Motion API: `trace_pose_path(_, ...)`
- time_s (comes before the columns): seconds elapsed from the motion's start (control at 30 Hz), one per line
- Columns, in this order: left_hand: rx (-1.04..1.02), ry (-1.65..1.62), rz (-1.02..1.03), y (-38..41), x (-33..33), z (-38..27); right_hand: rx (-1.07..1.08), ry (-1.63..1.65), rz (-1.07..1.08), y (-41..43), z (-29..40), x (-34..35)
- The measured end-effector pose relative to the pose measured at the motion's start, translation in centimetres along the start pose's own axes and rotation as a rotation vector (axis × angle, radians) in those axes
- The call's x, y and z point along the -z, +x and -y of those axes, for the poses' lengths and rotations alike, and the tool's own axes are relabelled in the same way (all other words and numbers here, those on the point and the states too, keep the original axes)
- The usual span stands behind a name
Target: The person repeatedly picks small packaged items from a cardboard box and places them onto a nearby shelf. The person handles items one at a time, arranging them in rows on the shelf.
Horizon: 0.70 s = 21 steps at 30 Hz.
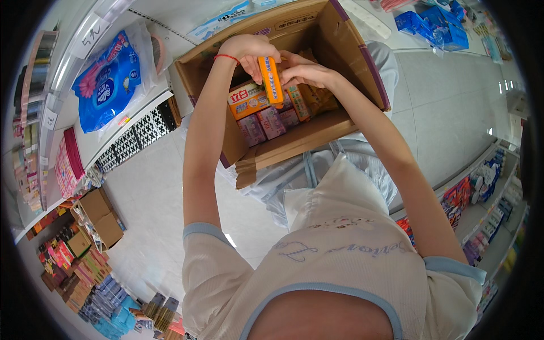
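Observation:
An orange soap package [271,81] stands tilted between my hands over an open cardboard carton [297,146]. My left hand [250,53] is curled at its left side, a red cord round the wrist; the fingers touch or grip the package. My right hand [304,70] reaches to its right side, fingers bent, and some fingertips are hidden behind it. Inside the carton, below my hands, lie a larger orange and white package [247,101], several purple soap packages [270,122], another orange package [298,103] and yellow-orange bags [321,100].
A shelf on the left holds a blue wipes pack [111,85] in clear plastic. A small open cardboard box [102,219] is on the floor at lower left. Blue packs [446,27] lie on the shelf at upper right. Stocked shelves [484,212] line the right.

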<state>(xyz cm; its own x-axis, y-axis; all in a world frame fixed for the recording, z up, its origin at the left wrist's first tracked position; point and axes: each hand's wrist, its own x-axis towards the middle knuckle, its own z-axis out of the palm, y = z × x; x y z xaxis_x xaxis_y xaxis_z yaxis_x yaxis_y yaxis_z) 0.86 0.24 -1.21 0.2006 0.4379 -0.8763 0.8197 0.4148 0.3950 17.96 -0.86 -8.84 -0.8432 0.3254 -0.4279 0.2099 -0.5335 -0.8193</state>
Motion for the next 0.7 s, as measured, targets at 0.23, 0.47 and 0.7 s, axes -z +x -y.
trace_pose_path(0.23,-0.087,-0.046,-0.023,0.9,-0.5,0.8,-0.008,-0.352,-0.248,-0.1,1.0,-1.2)
trace_pose_path(0.47,-0.141,0.143,-0.012,2.3,0.3,1.4,-0.302,-0.735,-0.396,1.0,-3.9,3.2)
trace_pose_path(0.7,-0.117,0.22,-0.026,2.7,0.4,2.4,-0.694,-0.696,-0.165,-0.2,-1.2,0.9)
